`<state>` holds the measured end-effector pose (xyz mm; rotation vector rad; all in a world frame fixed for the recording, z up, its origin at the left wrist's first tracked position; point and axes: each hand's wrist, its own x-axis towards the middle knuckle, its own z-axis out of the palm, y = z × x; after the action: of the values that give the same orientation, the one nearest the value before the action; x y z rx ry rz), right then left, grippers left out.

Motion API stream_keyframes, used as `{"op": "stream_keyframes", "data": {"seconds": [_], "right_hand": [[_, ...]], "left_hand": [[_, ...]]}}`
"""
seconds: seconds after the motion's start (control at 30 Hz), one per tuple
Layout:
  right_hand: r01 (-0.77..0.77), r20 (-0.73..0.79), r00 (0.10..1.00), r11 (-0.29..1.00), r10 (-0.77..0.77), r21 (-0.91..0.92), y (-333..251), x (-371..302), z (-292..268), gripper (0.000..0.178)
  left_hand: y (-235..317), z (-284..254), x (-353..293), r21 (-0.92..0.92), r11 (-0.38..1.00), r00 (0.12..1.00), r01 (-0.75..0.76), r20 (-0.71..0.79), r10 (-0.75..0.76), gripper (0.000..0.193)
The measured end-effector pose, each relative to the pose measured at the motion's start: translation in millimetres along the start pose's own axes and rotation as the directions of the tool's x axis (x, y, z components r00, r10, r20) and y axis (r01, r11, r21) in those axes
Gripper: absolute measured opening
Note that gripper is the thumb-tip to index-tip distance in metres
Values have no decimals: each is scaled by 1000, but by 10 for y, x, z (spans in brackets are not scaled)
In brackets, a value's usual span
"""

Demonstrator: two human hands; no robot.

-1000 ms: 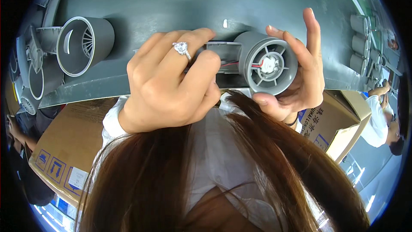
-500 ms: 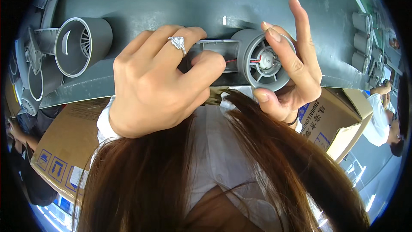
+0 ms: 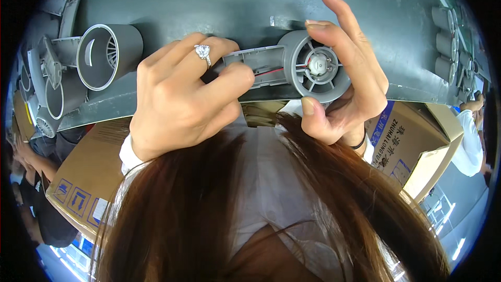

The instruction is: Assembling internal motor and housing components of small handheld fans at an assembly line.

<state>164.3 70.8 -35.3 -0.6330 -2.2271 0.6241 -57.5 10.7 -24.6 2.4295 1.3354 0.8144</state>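
A grey plastic housing (image 3: 269,55) lies between my hands over the dark tabletop, with an open, trough-like handle and a round spoked end. Inside the ring sits a pale motor (image 3: 318,65), and a red wire (image 3: 269,71) runs from that end along the trough. My left hand (image 3: 180,94), with a ring on one finger, is closed on the handle's left end; its fingertips are partly hidden. My right hand (image 3: 357,73) holds the round end from the right between thumb and fingers, one finger raised free.
On the left stand a grey cylinder shell (image 3: 110,55) and several other grey parts. More grey cylinders (image 3: 445,44) line the far right. Cardboard boxes (image 3: 86,162) flank me below the table edge. Other people work at both sides.
My left hand has slid left along the handle, baring more of the trough and red wire. The round end has shifted slightly left and up, with my right hand still around it.
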Motion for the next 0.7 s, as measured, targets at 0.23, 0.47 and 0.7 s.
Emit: {"op": "stream_keyframes", "data": {"seconds": [0.23,0.47,0.7], "right_hand": [[-1,-128,992,988,21,151,76,-61,160,62],[-117,-205,961,945,186,306,11,-79,173,53],[-264,-129,934,888,332,378,-49,-51,143,58]], "left_hand": [[-94,54,-60,2,1000,1000,-8,-10,8,20],[-49,54,20,-75,995,998,58,-31,-61,13],[51,-77,68,-397,811,898,430,94,-430,6]]}}
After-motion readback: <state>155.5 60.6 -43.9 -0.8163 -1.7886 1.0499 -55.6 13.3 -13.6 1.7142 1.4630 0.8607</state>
